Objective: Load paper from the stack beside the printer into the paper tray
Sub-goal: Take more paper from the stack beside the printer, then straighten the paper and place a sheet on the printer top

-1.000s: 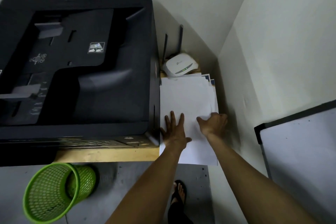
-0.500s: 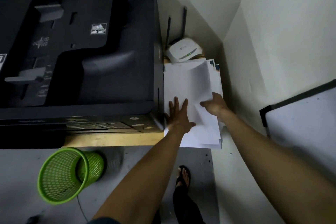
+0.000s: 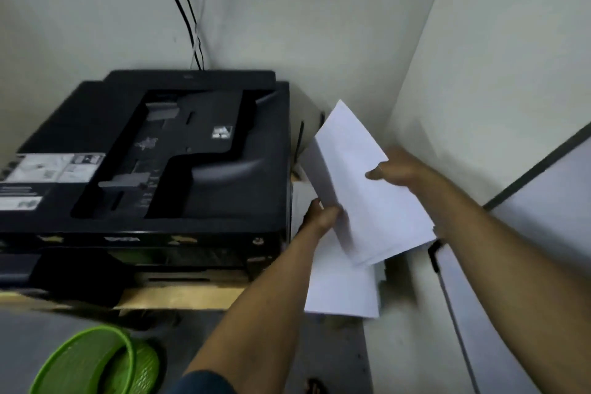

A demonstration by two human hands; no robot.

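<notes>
A sheaf of white paper (image 3: 367, 189) is lifted and tilted above the stack of paper (image 3: 342, 291) that lies to the right of the black printer (image 3: 153, 163). My left hand (image 3: 321, 216) grips the sheaf's lower left edge. My right hand (image 3: 395, 169) grips its right edge with the thumb on top. The printer sits on a wooden board (image 3: 179, 297). Its front is blurred, and I cannot make out the paper tray.
A green mesh wastebasket (image 3: 92, 361) lies on the floor at the lower left. Black cables (image 3: 185, 9) run up the wall behind the printer. A framed white panel (image 3: 537, 233) leans against the right wall. Walls close in behind and to the right.
Both hands have closed on a sheaf and raised it off the stack, tilted. The camera has tipped upward, so more wall shows, and the router behind the stack is hidden.
</notes>
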